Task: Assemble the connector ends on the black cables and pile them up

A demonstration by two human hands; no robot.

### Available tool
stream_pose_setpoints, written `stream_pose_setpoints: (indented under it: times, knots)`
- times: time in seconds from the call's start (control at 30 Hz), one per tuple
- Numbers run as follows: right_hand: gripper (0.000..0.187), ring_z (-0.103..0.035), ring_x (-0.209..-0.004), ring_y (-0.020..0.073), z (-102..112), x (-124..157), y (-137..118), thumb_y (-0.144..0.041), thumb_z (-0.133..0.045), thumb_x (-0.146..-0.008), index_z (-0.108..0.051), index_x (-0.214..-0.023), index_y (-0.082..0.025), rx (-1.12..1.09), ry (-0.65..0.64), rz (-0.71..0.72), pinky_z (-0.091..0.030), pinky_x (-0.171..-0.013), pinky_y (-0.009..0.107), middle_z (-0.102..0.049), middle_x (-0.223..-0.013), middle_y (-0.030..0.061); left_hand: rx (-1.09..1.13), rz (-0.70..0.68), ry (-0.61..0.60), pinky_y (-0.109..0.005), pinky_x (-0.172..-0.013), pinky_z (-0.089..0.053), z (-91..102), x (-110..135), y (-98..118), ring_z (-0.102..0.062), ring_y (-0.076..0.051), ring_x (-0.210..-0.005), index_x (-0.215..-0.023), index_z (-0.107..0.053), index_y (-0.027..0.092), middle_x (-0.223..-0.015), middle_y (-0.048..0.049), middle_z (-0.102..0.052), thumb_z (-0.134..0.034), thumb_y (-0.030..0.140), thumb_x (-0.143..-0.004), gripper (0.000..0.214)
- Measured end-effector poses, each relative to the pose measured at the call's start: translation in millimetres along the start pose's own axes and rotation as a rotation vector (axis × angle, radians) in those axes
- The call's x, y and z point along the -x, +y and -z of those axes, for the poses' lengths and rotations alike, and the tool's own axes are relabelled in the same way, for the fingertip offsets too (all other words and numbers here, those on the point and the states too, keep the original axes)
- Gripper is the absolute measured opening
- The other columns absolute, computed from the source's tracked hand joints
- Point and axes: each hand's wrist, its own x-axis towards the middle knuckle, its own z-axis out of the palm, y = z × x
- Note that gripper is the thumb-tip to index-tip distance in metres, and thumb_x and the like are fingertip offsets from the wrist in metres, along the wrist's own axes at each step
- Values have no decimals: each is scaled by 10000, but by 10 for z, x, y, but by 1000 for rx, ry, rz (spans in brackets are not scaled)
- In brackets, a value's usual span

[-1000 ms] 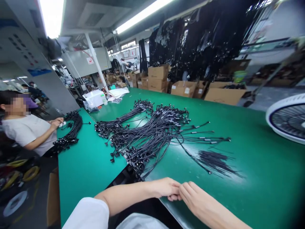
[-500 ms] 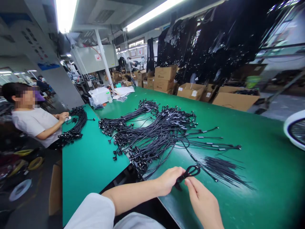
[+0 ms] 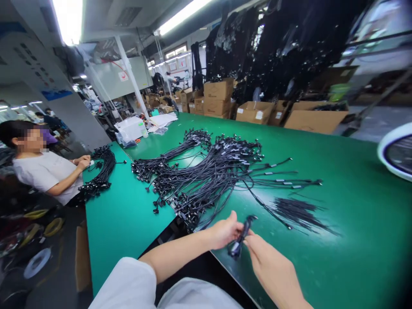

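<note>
My left hand (image 3: 224, 232) and my right hand (image 3: 269, 262) meet at the near edge of the green table (image 3: 337, 231). Both pinch a coiled black cable (image 3: 240, 240) between them, held just above the table edge. Beyond the hands spreads a big pile of black cables with plugs (image 3: 209, 176). A small heap of thin black ties (image 3: 298, 212) lies to the right of the pile.
A person in a white shirt (image 3: 41, 171) works at the left on a second green table (image 3: 119, 214) with a cable bundle (image 3: 99, 171). Cardboard boxes (image 3: 257, 111) line the far edge. A white fan (image 3: 395, 150) stands at the right.
My hands have risen from the table edge with a black cable loop; the loop, open half a second ago, now hangs bunched between my fingers.
</note>
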Motion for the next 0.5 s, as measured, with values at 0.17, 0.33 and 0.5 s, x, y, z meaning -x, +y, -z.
stream_pose_setpoints:
  times: [0.17,0.33,0.5]
  knots:
    - [393,-556,-608,145,74,-58,21,-352,-299,-949,-517,-658,-206,-296,-146,-250,-411,-589,243,-600,-642,7,-474,-481,77,-368,-967,-397,145,342,205,-505,-227,-1039,-1070,-700,184,-1046,-101,-590,-555,472,-853,389]
    - [369,-545,-687,136,220,-13,102,-328,-306,-973,-542,-727,-188,-374,-164,-294,-380,-650,230,-612,-737,23,-307,-464,-144,-354,-900,-458,89,492,148,-568,-169,-905,-1129,-675,220,-1030,-77,-575,-428,365,-933,347]
    - [303,-518,-697,142,171,139,26,-210,-346,-960,-585,-777,-174,56,-56,-170,-309,-639,249,-591,-735,39,135,-195,-65,-371,-935,-468,-166,463,-31,-613,-189,-986,-1120,-608,195,-1116,-84,-597,-678,455,-792,424]
